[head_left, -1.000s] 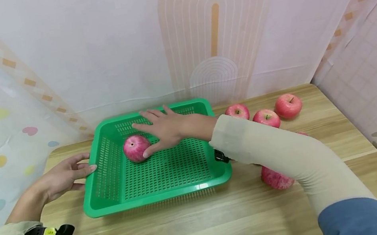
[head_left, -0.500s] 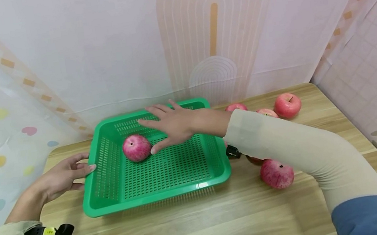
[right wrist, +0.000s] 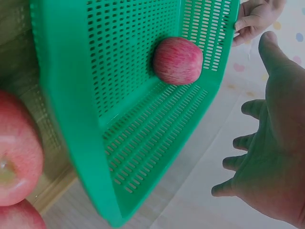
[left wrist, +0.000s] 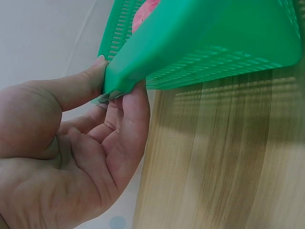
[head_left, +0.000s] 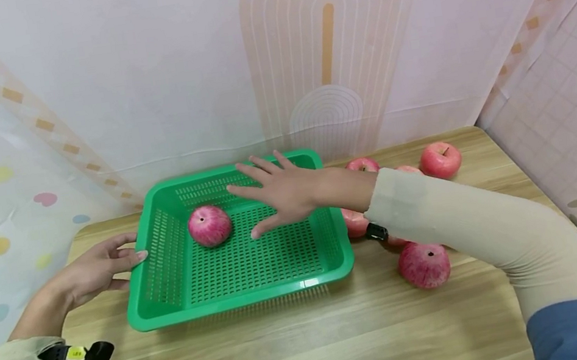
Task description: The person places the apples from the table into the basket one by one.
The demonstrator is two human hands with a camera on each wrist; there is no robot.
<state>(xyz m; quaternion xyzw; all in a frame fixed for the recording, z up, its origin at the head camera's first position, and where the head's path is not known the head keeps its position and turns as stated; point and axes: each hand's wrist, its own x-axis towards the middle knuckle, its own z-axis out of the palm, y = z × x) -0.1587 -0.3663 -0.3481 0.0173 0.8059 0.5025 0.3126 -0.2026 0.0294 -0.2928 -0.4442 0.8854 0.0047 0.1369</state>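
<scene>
A green plastic basket (head_left: pixel 245 303) with slotted walls stands on the wooden table. One red apple (head_left: pixel 209 225) lies in its left part. My left hand (head_left: pixel 93 272) grips the basket's left rim; in the left wrist view the thumb (left wrist: pixel 83 86) lies on top and the fingers curl beneath. Above the basket's right half hovers my right hand (head_left: pixel 290 192), its fingers spread and holding nothing. The right wrist view shows the same spread hand (right wrist: pixel 281 143) apart from the apple (right wrist: pixel 177 61).
Right of the basket sit several more apples, among them a darker red apple (head_left: pixel 424 264) in front and a pink apple (head_left: pixel 440 160) at the back right. The right forearm partly covers the others. A patterned wall sheet (head_left: pixel 170 86) hangs behind the table (head_left: pixel 290 352).
My right hand has drawn away from the apple in the basket, moving to the right with fingers spread. The left hand and the basket have hardly moved.
</scene>
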